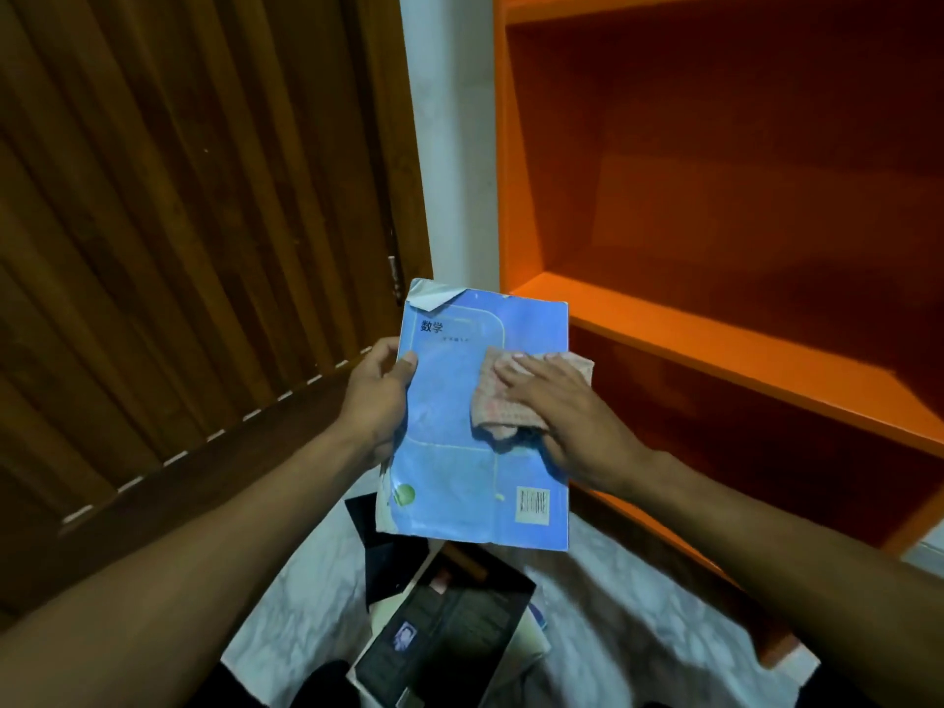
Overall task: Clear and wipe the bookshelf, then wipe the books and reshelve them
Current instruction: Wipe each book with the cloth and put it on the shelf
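A blue paperback book (454,452) with a peeling top corner is held up in front of me, cover facing me. My left hand (375,396) grips its left edge, thumb on the cover. My right hand (557,416) lies flat with straight fingers on a pinkish checked cloth (498,401), pressing it against the upper right of the cover. The orange bookshelf (715,344) stands to the right, and the shelves in view hold no books.
Several dark books (444,631) lie in a loose pile on the pale marbled floor (628,605) below my hands. A brown slatted wooden door (179,247) fills the left side. A white wall strip (454,145) separates the door from the shelf.
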